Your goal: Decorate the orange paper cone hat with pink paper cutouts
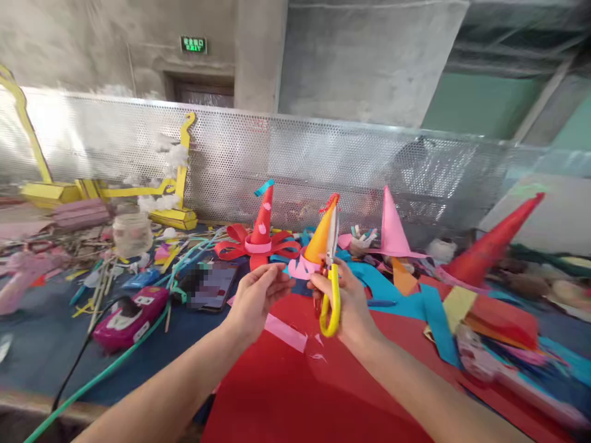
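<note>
My right hand (348, 301) grips a pair of scissors (333, 295) with a yellow handle, blades pointing up. Its thumb and fingertips also meet a small curled pink paper piece (302, 268); whether they pinch it is unclear. My left hand (261, 298) has thumb and fingers brought together just left of that piece, and what lies between them is too small to make out. Right behind the scissors stands an orange paper cone (318, 237) with a red tip. Below both hands lie a red sheet (295, 394) and a pink paper strip (286, 333).
Behind stand a decorated red cone (262, 224), a pink cone (392, 227) and, at right, a tilted red cone (480, 252). Left are a phone (215, 286), a magenta power strip (133, 317), a green cable (106, 366) and a jar (132, 235). Blue paper (401, 301) lies right.
</note>
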`<state>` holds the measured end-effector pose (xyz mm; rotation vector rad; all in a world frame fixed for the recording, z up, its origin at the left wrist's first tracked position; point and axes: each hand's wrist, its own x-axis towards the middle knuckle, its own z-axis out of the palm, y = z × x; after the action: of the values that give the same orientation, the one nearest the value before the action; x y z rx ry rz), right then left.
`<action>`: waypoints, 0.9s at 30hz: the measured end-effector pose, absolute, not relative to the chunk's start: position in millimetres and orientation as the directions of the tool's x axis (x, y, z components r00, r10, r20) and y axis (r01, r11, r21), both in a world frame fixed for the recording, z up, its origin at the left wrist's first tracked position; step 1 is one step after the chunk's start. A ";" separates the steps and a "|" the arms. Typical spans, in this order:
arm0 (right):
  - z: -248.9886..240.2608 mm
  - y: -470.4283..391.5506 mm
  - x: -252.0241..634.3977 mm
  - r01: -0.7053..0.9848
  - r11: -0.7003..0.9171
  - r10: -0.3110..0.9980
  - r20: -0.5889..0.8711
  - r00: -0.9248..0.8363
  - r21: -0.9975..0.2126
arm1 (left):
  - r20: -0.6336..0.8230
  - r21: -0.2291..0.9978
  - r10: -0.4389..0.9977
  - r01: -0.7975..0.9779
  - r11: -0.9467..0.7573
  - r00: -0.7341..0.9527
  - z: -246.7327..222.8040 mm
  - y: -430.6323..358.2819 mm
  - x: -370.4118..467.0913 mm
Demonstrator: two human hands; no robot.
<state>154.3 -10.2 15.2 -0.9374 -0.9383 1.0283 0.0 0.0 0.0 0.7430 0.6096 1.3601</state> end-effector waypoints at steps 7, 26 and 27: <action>11.9 -15.5 151.5 -0.281 0.247 0.953 0.180 0.242 -0.927 | 0.008 0.822 0.980 -0.559 0.108 0.201 -2.4 -0.1 4.3; 13.3 -46.1 188.4 -0.286 0.285 0.947 0.223 0.232 -0.915 | -0.002 0.925 0.971 -0.368 0.093 0.239 19.0 68.9 31.3; 12.2 -48.1 193.9 -0.280 0.308 0.939 0.243 0.242 -0.909 | 0.009 0.932 0.970 -0.353 0.079 0.242 19.0 79.7 40.1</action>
<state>193.9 -48.1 12.2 -0.8647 -0.9554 0.9938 40.1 79.7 19.0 1.0172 0.7836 1.1590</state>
